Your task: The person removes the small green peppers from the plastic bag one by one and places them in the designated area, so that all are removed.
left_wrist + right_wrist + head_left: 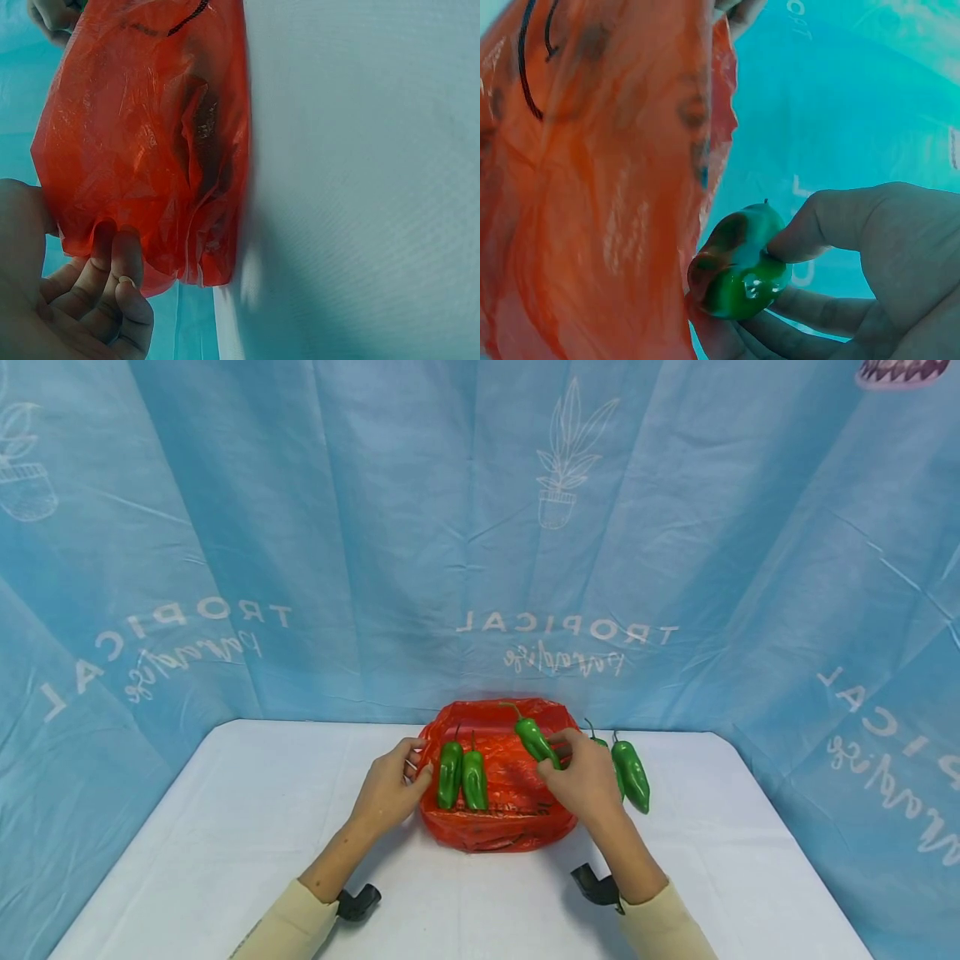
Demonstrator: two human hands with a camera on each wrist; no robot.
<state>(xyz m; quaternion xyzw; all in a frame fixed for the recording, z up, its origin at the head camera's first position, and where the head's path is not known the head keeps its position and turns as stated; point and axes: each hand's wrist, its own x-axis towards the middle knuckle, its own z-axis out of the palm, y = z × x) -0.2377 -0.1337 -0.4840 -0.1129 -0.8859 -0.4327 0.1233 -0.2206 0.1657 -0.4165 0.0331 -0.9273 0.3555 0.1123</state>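
A red plastic bag (pixel 498 835) sits with its mouth spread open at the far middle of the table. Two green peppers (pixel 450 775) lie side by side in its left part, stems pointing away. My left hand (pixel 390 785) holds the bag's left rim; in the left wrist view its fingertips (pixel 126 251) are at the crumpled plastic. My right hand (pixel 585 777) pinches another green pepper (pixel 534 741) between thumb and fingers over the bag's right side. The right wrist view shows this pepper (pixel 742 289) end-on, close beside the bag wall (pixel 615 187).
Right of the bag lie a green pepper (pixel 632 774) and another, partly hidden behind my right hand. The white table (pixel 225 827) ends at a blue printed curtain (pixel 390 568) behind and at both sides. Black wrist mounts (pixel 596 885) stick out from my wrists.
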